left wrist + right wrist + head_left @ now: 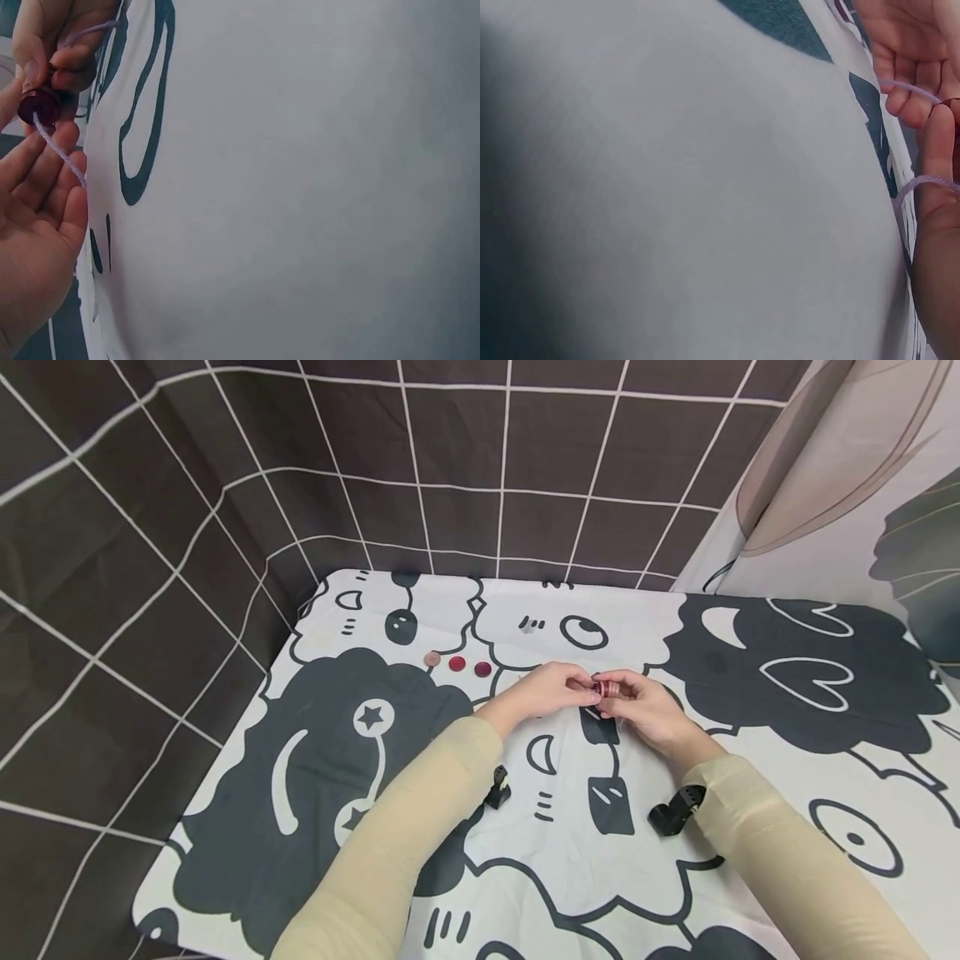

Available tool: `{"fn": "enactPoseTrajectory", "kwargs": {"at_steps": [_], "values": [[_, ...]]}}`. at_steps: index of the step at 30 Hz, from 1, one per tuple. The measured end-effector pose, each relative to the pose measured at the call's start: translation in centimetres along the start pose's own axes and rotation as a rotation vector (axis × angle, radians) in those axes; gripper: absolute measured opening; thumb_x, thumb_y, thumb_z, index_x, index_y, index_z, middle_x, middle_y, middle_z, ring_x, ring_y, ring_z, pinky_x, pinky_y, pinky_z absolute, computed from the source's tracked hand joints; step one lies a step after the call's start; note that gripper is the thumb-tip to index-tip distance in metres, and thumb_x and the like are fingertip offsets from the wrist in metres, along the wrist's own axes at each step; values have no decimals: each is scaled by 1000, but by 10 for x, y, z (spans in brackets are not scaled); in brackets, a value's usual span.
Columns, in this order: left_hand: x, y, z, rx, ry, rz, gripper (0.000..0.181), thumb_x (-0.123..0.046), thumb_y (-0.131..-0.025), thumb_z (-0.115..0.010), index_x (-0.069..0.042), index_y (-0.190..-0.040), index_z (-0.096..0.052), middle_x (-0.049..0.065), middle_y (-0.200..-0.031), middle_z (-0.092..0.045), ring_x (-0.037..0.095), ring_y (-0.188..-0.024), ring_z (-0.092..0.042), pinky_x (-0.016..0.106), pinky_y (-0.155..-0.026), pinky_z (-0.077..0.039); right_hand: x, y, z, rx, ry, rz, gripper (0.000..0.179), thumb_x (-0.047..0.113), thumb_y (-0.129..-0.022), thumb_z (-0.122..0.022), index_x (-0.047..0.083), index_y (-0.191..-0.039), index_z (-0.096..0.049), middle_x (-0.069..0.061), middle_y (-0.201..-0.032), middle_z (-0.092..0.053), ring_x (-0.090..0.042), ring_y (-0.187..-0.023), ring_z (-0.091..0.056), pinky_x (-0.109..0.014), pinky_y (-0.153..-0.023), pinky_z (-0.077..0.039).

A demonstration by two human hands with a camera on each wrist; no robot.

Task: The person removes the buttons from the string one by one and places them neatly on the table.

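FINGERS: left hand [551, 687] and right hand [654, 710] pinch opposite ends of red button stack [609, 688] | HANDLING: likely light, rigid, slippery (lavender cord [63, 156] presumably limp); grip rims | POSITION: toward worktop's [517, 847] far edge | NEARBY: three loose buttons [457, 664], toward far-left corner

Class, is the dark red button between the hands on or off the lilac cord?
On: in the left wrist view, the lilac cord emerges from the face of the dark red button.
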State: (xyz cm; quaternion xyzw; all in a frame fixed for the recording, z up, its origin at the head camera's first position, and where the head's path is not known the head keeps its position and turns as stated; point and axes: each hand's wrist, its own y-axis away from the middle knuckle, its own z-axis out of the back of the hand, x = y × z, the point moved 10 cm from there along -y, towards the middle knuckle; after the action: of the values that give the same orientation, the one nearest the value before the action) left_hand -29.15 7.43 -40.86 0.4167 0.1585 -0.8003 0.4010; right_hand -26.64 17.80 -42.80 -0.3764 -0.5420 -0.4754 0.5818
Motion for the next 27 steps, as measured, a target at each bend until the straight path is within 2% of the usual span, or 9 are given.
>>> {"fn": "enactPoseTrajectory", "kwargs": {"at_steps": [3, 6, 14, 21, 27], "values": [[0, 0, 1, -12, -6, 7, 33, -32, -89, -63, -8, -112, -65, -1, -105, -66, 7, -97, -57, 16, -85, -40, 0, 0, -1, 5, -7, 10, 38, -5, -83, -62, -6, -119, -51, 2, -93, -62, -9, -76, -61, -20, -63, -50], [1, -1, 1, -22, -11, 14, 31, -32, -89, -63, -9, -109, -66, -2, -102, -66, 6, -94, -57, 16, -83, -41, 0, 0, 0, 1, -2, 17, 37, -4, -83, -64, -5, -119, -53, 2, -91, -64, -9, -74, -62, -20, -60, -49], [4, -1, 3, -42, 20, 37, 25, -29, -88, -66, -11, -104, -66, -6, -94, -65, 5, -87, -57, 17, -79, -42, 5, 0, -1, 10, -12, 53, 33, -5, -83, -63, -1, -115, -57, 2, -88, -64, -10, -72, -62, -21, -59, -49], [5, -1, 5, -52, 44, 34, 22, -26, -87, -66, -11, -102, -65, -6, -91, -64, 6, -84, -57, 17, -76, -42, 4, 0, 1, 2, -4, 38, 40, -6, -83, -61, -13, -120, -49, 1, -89, -62, -10, -73, -61, -21, -62, -50], [6, 2, 10, -63, 48, 39, 19, -24, -86, -66, -11, -100, -64, -5, -90, -63, 8, -83, -57, 18, -74, -42, 3, 1, 2, -8, 49, 19, 43, 0, -84, -63, -11, -123, -49, -2, -88, -61, -9, -71, -58, -21, -56, -47]]}}
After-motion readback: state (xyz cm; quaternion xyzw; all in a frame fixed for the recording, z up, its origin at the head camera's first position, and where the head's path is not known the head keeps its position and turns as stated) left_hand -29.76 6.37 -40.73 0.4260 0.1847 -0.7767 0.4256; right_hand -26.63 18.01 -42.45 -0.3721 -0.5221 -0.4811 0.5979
